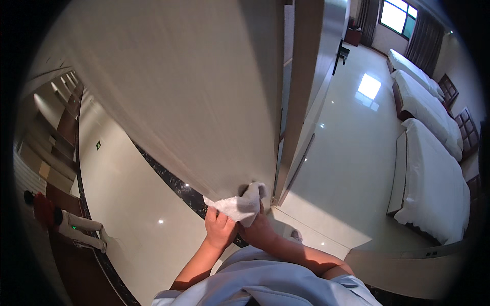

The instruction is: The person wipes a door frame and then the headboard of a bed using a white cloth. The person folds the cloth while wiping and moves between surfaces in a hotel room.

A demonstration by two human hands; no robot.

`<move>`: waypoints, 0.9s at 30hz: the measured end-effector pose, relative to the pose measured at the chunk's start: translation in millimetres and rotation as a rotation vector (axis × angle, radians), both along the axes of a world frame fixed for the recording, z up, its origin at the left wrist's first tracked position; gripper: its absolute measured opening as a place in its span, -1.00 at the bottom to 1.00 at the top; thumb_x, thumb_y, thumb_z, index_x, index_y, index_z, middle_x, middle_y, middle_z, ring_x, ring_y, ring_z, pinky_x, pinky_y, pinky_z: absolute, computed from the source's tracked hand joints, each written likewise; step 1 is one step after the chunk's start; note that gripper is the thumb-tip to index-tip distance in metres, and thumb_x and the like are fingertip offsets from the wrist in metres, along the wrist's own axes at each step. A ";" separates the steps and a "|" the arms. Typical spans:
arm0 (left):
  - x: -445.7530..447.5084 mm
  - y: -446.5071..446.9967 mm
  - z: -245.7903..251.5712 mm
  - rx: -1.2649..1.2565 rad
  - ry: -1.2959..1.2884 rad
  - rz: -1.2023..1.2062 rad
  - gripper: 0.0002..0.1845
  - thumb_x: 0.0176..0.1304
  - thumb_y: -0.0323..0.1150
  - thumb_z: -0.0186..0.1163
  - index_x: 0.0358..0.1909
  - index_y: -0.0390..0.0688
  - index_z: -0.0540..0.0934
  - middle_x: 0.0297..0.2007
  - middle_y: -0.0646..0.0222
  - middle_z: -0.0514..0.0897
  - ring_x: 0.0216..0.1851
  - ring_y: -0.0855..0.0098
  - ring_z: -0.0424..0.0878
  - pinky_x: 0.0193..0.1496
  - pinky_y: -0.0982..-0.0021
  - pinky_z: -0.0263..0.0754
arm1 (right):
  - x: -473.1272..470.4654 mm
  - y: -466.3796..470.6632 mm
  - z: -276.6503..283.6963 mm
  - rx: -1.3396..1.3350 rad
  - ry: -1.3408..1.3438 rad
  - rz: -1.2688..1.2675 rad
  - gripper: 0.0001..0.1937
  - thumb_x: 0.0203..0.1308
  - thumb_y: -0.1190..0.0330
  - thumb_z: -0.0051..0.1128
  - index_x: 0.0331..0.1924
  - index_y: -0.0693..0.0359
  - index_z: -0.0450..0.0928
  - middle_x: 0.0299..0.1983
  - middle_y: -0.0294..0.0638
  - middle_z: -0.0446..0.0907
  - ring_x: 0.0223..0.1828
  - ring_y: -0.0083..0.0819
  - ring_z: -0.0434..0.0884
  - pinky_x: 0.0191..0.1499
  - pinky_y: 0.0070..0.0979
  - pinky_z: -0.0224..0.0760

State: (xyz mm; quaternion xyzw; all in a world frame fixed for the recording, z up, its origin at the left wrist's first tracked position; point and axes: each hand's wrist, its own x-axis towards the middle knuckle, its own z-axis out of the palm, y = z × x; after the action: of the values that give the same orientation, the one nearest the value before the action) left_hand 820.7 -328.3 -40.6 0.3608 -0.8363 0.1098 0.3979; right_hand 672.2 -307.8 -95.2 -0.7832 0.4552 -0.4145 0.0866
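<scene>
Both of my hands are on a white cloth (239, 206), bunched up against the lower part of a tall beige wall or panel (191, 95). My left hand (221, 228) grips the cloth's left side, with its fingers bent over the edge. Close beside it, my right hand (261, 232) holds the right side, and its fingers are partly hidden by the folds. A dark shadow falls on the panel just above the cloth. To the right of the panel's edge stands a door frame (302, 95).
Along the room's right wall are three beds (432, 183) with white covers. The glossy tiled floor (344, 153) reflects the window (399, 17). On the left runs a corridor (122, 199) with a dark stone border, where another person (49, 214) in a red top stands.
</scene>
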 end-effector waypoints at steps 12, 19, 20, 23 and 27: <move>-3.3 23.8 -50.8 0.014 -0.244 0.044 -0.72 0.09 -0.45 0.31 -0.12 -0.16 0.76 -0.05 0.37 0.74 0.18 0.32 0.61 0.11 0.18 0.52 | -32.2 18.6 -45.8 0.439 -0.325 0.006 -0.67 0.18 0.38 0.30 0.02 0.27 0.62 -0.04 0.00 0.68 -0.02 0.03 0.68 0.02 -0.14 0.56; -82.1 1.8 25.5 -0.172 -0.036 0.062 -0.70 0.10 -0.50 0.31 -0.09 -0.18 0.76 0.02 0.26 0.73 0.20 0.18 0.60 0.22 0.18 0.59 | -97.8 -37.5 40.2 0.056 -0.726 0.123 -0.53 0.12 0.44 0.41 0.14 0.27 0.56 0.13 0.02 0.59 0.09 -0.02 0.63 0.16 -0.24 0.52; -91.9 -11.2 40.1 -0.238 -0.037 0.038 -0.71 0.08 -0.47 0.33 -0.10 -0.17 0.76 -0.01 0.26 0.74 0.20 0.20 0.60 0.22 0.18 0.59 | -107.2 -55.5 56.5 -0.064 -0.682 0.131 -0.47 0.11 0.44 0.44 0.20 0.27 0.52 0.20 0.01 0.54 0.14 0.00 0.59 0.21 -0.20 0.48; -132.5 -52.0 72.5 -0.241 0.068 0.108 -0.59 -0.05 -0.56 0.46 -0.07 -0.23 0.70 0.16 0.18 0.63 0.18 0.12 0.58 0.02 0.08 0.64 | -145.5 -93.6 95.0 -0.115 -0.346 -0.070 -0.42 0.10 0.44 0.41 0.26 0.24 0.49 0.28 -0.05 0.48 0.28 0.01 0.46 0.34 -0.13 0.32; -165.2 -78.6 78.0 -0.215 -0.321 0.465 -0.51 0.08 -0.33 0.26 0.11 -0.15 0.66 0.27 0.38 0.57 0.32 0.35 0.46 0.28 0.30 0.32 | -172.4 -114.6 94.8 -0.235 0.050 -0.074 -0.47 0.12 0.40 0.24 0.25 0.19 0.51 0.32 -0.14 0.47 0.34 -0.13 0.42 0.39 -0.19 0.25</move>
State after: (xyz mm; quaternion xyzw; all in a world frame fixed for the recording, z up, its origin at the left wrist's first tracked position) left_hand 655.5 -406.9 37.4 0.4766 -0.7671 0.3415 0.2605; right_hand 499.7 -422.4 -0.4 -0.7808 0.4342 -0.4480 -0.0325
